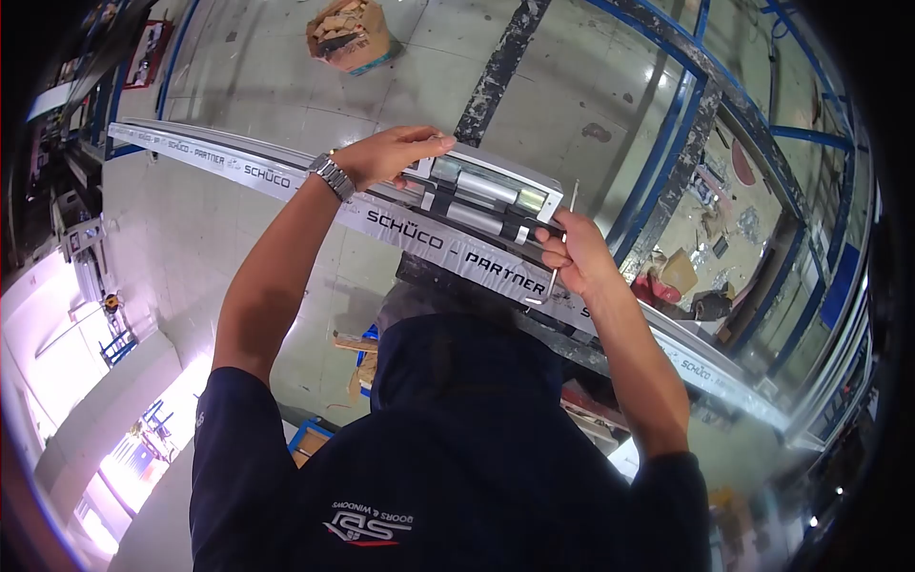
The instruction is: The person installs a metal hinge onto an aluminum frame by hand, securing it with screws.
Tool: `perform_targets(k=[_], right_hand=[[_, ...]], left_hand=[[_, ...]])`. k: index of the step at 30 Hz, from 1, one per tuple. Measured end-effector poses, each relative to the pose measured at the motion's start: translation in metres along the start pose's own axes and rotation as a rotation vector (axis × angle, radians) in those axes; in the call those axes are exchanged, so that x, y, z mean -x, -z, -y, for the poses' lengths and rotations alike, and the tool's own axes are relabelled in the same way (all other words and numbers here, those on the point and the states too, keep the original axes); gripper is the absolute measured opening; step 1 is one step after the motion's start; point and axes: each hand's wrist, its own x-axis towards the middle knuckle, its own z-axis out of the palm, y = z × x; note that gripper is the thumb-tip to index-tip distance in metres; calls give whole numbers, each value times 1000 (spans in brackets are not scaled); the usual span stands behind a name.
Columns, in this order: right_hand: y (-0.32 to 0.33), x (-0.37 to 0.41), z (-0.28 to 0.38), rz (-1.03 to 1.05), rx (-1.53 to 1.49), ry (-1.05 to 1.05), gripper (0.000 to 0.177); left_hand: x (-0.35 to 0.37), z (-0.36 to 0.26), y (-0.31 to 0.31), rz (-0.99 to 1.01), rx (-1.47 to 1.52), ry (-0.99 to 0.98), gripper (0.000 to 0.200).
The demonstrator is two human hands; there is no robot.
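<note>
A long aluminium profile (243, 174) wrapped in printed protective film lies across in front of me. On its middle sits a silver door hinge (488, 188) with two cylindrical barrels and black parts. My left hand (389, 157), with a metal watch on its wrist, is closed around the hinge's left end, thumb along the top edge. At the right end my right hand (579, 253) has its fingers curled around a thin bent hex key (554, 284). One end of the key shows above the hand, the short bent end below. Some fingertips touch the hinge's corner.
A dark, paint-spattered support (434, 276) carries the profile. Blue metal frames (667, 124) stand at the right, beside a bin or bench section with scraps (724, 219). A cardboard box (351, 36) of wood offcuts sits on the floor ahead.
</note>
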Motion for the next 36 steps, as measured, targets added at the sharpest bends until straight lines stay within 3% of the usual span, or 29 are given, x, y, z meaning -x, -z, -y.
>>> perform_targets(k=[6, 10, 11, 18, 22, 25, 28, 31, 36], right_hand=[[-3, -6, -2, -80, 39, -35, 8], [-14, 7, -11, -168, 71, -46, 13], [-16, 7, -11, -186, 92, -54, 14], [-37, 13, -14, -240, 101, -76, 19], [-36, 14, -13, -229, 146, -119, 22], [-36, 16, -12, -229, 161, -158, 23], [-31, 12, -10, -216, 163, -180, 25], [-30, 10, -6, -185, 178, -214, 28], [-41, 18, 6, -184, 347, -189, 27]], left_hand=[[-4, 13, 12, 25, 31, -52, 100], [-16, 30, 19, 137, -9, -230, 57], [-19, 33, 21, 156, -7, -219, 74], [-21, 57, 24, 143, -47, -335, 67], [-11, 61, 26, 197, 19, -257, 65], [-11, 58, 25, 167, -59, -306, 64], [-11, 46, 28, 224, -89, -234, 51], [-14, 57, 25, 219, -105, -385, 52], [-17, 63, 27, 306, 36, -399, 56]])
